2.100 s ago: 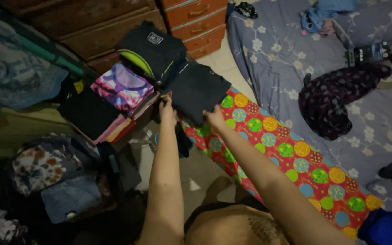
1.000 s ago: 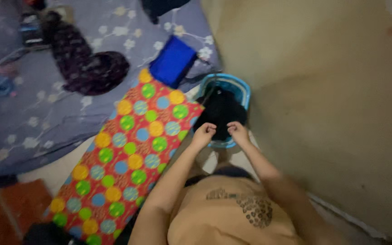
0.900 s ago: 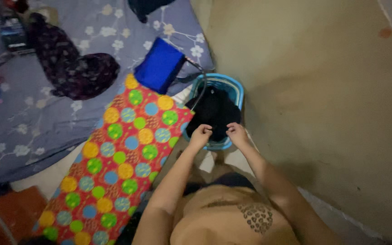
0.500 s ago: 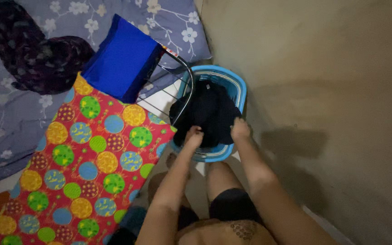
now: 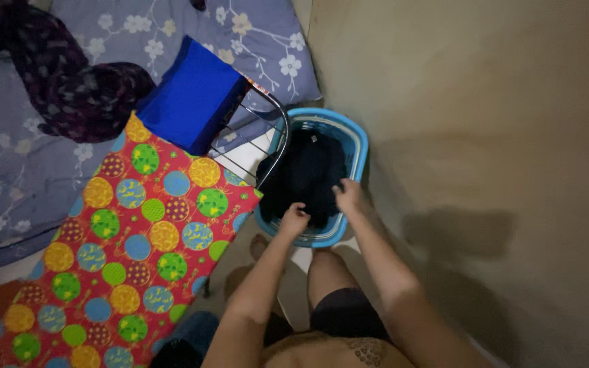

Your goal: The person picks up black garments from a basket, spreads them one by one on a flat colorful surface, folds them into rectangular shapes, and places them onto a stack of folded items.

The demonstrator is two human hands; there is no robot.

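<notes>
both hands in the blue basket (image 5: 357, 140), left hand (image 5: 294, 219) and right hand (image 5: 348, 197) each gripping the dark garment (image 5: 306, 172), dotted red cloth (image 5: 131, 238) just beside

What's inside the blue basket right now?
The blue basket holds dark clothing, which fills most of it. The left hand and right hand rest on that pile. Anything beneath the clothing is covered.
</notes>
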